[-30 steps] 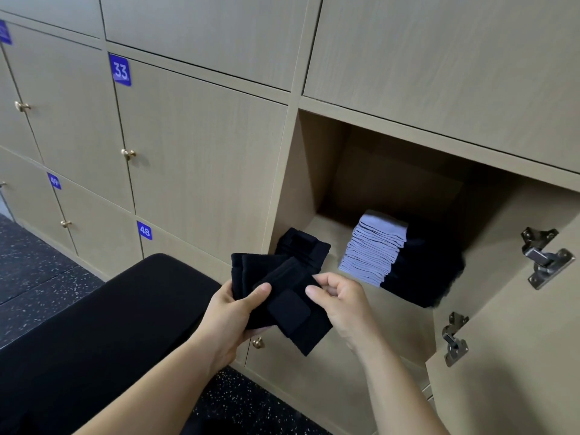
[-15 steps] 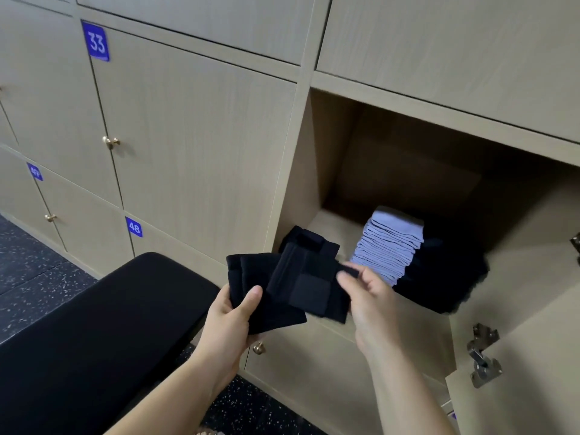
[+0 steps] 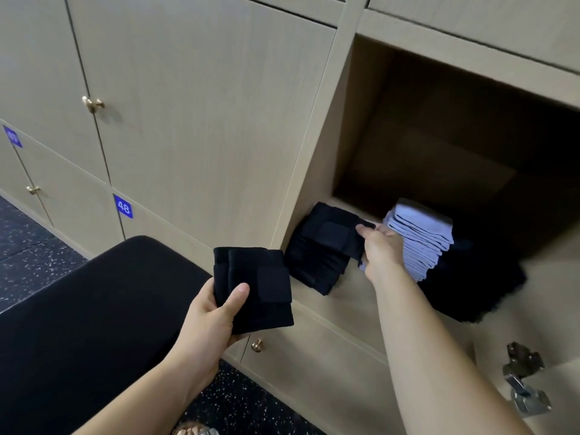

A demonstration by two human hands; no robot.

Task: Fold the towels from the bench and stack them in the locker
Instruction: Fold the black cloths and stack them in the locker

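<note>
Currently I log everything against the open locker (image 3: 439,146), the one wood-grain compartment with no door across its front. Left of it and lower, the black padded bench (image 3: 78,324) fills the near corner of the frame. Against the locker's right side sits a black heap (image 3: 477,287), too dark for me to resolve individual layers. Just left of that heap, on the locker floor, stands a pale blue stack of folded towels (image 3: 423,243). At the locker's left front edge lies a black stack of folded towels (image 3: 317,265). My right hand (image 3: 381,249) reaches into the locker between the two stacks, fingers pinched on a black folded towel (image 3: 337,232) that rests on top of the black stack. Outside the locker, below its front left corner, my left hand (image 3: 210,318) grips a second black towel (image 3: 254,287), thumb pressed over its face, fingers curled behind.
</note>
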